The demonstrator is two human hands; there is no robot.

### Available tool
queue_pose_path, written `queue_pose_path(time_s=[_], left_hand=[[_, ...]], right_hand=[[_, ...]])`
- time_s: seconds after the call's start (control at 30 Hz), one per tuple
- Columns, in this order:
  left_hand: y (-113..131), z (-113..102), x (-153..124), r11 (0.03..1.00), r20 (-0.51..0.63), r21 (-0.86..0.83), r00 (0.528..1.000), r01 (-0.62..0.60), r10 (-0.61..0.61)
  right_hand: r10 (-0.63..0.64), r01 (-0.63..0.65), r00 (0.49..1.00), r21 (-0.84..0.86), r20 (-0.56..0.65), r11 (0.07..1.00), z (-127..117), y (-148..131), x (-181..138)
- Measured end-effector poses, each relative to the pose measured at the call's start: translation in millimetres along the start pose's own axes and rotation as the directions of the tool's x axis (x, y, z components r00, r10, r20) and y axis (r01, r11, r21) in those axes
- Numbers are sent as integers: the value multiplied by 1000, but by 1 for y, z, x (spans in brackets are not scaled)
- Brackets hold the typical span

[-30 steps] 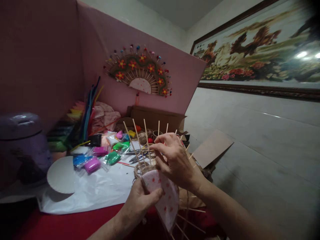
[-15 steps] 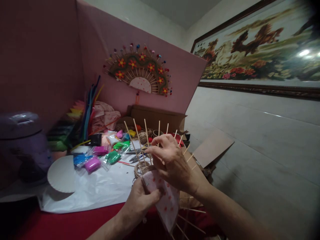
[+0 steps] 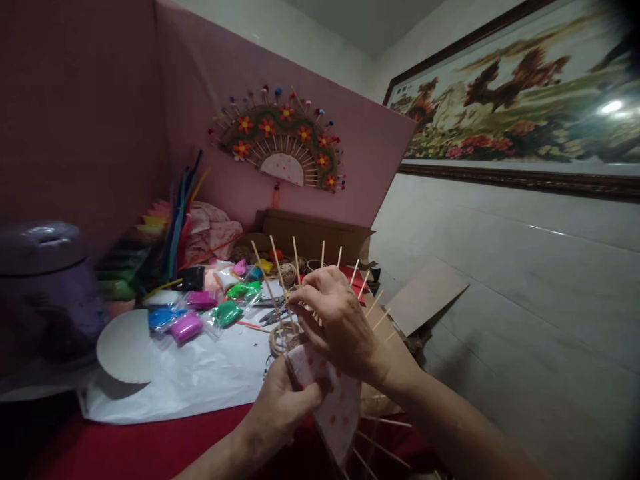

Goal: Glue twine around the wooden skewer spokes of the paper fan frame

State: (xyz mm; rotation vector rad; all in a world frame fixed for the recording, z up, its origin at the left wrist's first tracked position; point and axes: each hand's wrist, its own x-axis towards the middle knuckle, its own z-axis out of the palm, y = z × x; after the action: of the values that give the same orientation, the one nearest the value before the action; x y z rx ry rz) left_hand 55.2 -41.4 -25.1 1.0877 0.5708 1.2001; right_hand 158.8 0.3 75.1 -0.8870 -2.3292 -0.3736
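My left hand grips a half-round fan base covered in white cloth with pink-red dots, the thumb lying across its face. Thin wooden sticks radiate from the base's curved edge, upward and to the right. Over the sticks, just above that edge, hovers my right hand, its thumb and fingertips drawn together near one of them. What those fingertips pinch is too small to make out. Behind the base, close to the left-hand sticks, shows a coil of brown twine.
Packets of coloured clay, a white paper disc and scissors lie on white sheeting. A finished fan hangs on the pink board. A purple container stands left; cardboard lies behind.
My right hand's fingers have curled closer together and shifted slightly down among the sticks. The left hand keeps its hold on the fan base. The whole view has shifted very slightly.
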Motion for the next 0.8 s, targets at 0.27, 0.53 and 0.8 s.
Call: queue_pose_path(time_s=[0.27,0.53,0.8], left_hand=[[2,-1,0,1000,22,10,1000,-3,2],[5,2,0,999,0,15,999,44,-44],[3,0,-1,999,-14,12,999,39,-39]], right_hand=[[-34,36,997,27,-68,999,2,3,-1],[-32,32,998,9,-47,999,0,1,0],[-34,35,998,22,-45,999,-2,-1,0]])
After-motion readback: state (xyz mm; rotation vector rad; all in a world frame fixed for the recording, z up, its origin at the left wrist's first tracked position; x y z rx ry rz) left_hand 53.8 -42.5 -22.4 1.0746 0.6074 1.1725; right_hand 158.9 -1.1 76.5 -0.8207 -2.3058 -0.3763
